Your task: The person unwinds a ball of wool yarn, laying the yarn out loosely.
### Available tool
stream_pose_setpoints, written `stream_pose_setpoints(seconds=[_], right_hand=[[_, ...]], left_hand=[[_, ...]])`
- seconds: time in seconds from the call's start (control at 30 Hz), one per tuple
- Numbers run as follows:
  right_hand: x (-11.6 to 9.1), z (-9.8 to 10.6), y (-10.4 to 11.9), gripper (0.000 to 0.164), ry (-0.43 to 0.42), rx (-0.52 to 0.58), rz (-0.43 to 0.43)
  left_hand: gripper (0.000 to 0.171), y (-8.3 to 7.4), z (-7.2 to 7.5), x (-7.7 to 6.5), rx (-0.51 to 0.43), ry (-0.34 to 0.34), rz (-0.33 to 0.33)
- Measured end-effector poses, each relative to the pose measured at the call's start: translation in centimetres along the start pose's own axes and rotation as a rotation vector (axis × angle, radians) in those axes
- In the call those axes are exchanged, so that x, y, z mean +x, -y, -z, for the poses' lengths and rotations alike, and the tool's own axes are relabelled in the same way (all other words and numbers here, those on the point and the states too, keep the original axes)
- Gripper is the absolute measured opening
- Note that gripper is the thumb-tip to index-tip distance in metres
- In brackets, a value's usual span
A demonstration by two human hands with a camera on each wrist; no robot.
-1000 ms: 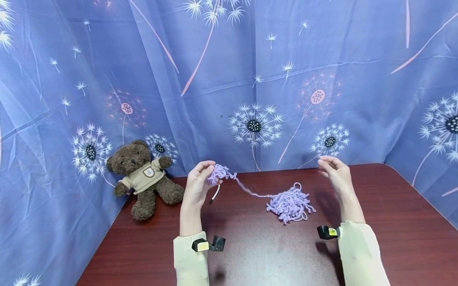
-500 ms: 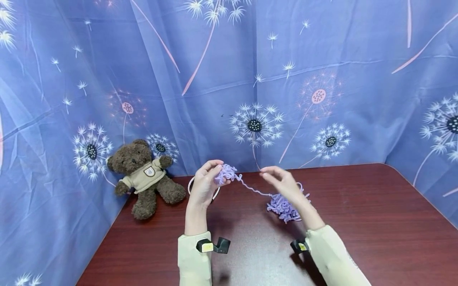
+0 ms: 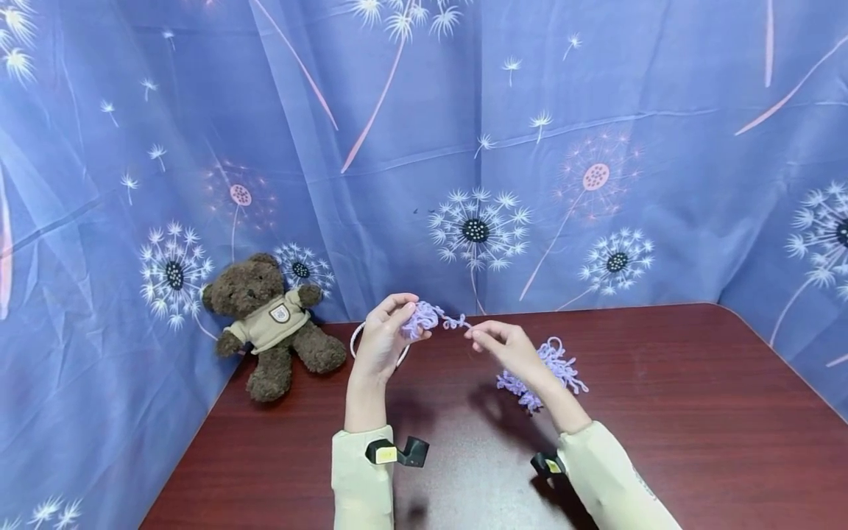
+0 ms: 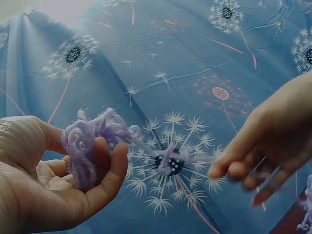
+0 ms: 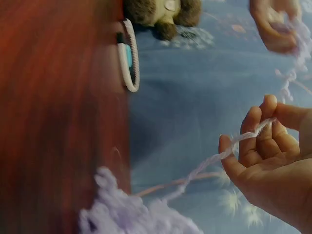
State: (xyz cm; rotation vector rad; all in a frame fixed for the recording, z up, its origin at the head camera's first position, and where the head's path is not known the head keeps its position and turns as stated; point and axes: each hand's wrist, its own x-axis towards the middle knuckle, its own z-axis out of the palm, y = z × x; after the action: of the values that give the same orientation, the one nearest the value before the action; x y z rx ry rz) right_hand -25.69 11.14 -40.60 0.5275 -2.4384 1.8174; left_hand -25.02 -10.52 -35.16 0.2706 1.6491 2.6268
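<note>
My left hand [image 3: 380, 335] holds a small bundle of lilac yarn [image 4: 100, 139] between thumb and curled fingers, raised over the back of the table. A kinked strand [image 3: 456, 322] runs from that bundle to my right hand [image 3: 506, 346], whose thumb and index finger pinch it. In the right wrist view the strand [image 5: 197, 168] crosses the right palm and leads down to a loose yarn pile [image 5: 129, 214]. That pile [image 3: 559, 368] lies on the table, partly hidden behind the right hand and forearm in the head view.
A brown teddy bear [image 3: 271, 324] in a beige shirt sits at the table's back left. Behind the left hand lies a white cord loop [image 5: 129, 58] with a blue part. A blue dandelion-print curtain [image 3: 397, 184] hangs along the back edge of the dark red table [image 3: 695, 412].
My right hand has come left from beyond the pile and now pinches the strand near the left-hand bundle. The left hand has shifted slightly right, with the bundle still held.
</note>
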Motion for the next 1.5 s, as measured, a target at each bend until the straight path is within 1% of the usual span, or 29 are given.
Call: stream_pose_setpoints(seconds=[0.13, 0.23, 0.37, 0.5, 0.63, 0.77, 0.93, 1.17, 1.37, 1.5], right_hand=[[0.0, 2.0, 0.3, 0.032, -0.075, 0.087, -0.098], [0.0, 3.7, 0.3, 0.036, -0.131, 0.119, -0.114], [-0.1, 5.9, 0.3, 0.031, -0.205, 0.149, -0.101], [-0.5, 7.8, 0.0, 0.016, -0.270, 0.231, -0.071], [-0.9, 9.6, -0.4, 0.016, -0.326, 0.346, -0.036], [-1.3, 11.2, -0.8, 0.017, -0.381, 0.436, -0.011], [-1.8, 12.8, -1.5, 0.018, -0.453, 0.525, -0.013], [-2.3, 14.4, -2.8, 0.017, -0.541, 0.580, -0.028], [-2.8, 15.7, -3.9, 0.024, -0.666, 0.573, -0.119], [-2.9, 16.3, -4.5, 0.028, -0.700, 0.618, -0.139]], left_hand=[[0.024, -0.3, 0.5, 0.0, -0.003, -0.021, -0.005], [0.023, -0.5, 0.7, -0.1, -0.006, -0.035, -0.006], [0.023, -0.7, 1.0, -0.2, -0.009, -0.047, -0.005], [0.025, -0.9, 1.2, -0.2, -0.015, -0.051, -0.007], [0.024, -0.9, 1.3, -0.2, -0.013, -0.049, -0.011], [0.023, -0.9, 1.4, -0.2, -0.011, -0.044, -0.011], [0.027, -1.0, 1.7, -0.3, -0.005, -0.052, -0.011], [0.027, -1.2, 2.1, -0.3, -0.027, -0.069, -0.033], [0.027, -1.4, 2.6, -0.4, -0.022, -0.058, -0.053], [0.027, -1.7, 3.0, -0.5, -0.028, -0.068, -0.058]])
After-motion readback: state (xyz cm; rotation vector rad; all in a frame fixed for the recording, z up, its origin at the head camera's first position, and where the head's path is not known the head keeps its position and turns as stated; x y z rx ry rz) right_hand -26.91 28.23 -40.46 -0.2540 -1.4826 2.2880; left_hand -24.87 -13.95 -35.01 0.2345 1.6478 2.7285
